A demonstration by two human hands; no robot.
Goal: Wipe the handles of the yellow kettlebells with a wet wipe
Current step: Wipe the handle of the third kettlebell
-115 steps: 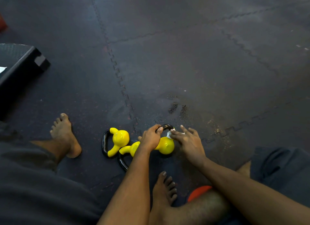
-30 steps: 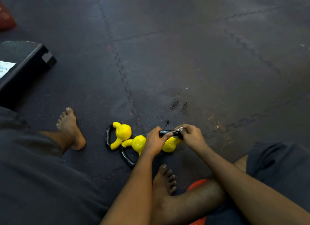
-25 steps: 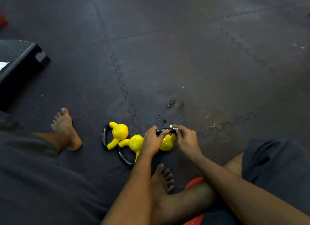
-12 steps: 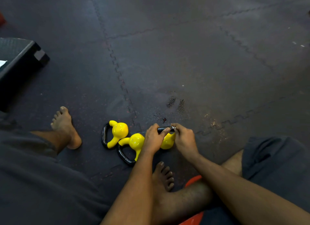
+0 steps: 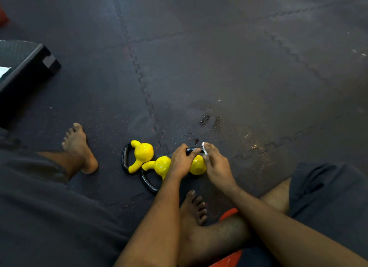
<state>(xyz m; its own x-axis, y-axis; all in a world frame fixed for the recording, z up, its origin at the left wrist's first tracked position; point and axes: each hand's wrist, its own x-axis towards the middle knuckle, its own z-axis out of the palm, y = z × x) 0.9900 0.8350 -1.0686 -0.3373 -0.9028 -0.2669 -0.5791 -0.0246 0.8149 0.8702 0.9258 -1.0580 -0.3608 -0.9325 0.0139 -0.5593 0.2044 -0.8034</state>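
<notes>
Your left grip (image 5: 180, 162) is curled over the black handle (image 5: 191, 150) of the right-hand kettlebell (image 5: 197, 166) and holds the bar fast. Your right grip (image 5: 216, 165) pinches the white wet wipe (image 5: 204, 147) in its fingertips and has it against the right end of that same handle, just beside your left fingers. Only a small corner of the wipe shows above your knuckles.

That kettlebell sits on the dark floor (image 5: 199, 67) of interlocking mats, straight in front of you, with its yellow body between your two wrists. The middle kettlebell (image 5: 159, 165) touches your left grip on its outer side and lies tipped, its black loop pointing back toward you. The left-hand kettlebell (image 5: 143, 154) lies on its side just beside it, its loop turned away to the left.

Your bare left foot (image 5: 79, 149) rests well apart from the row, and your right foot (image 5: 194, 206) is tucked in below your wrists. A black step platform (image 5: 23, 75) stands at the far left
</notes>
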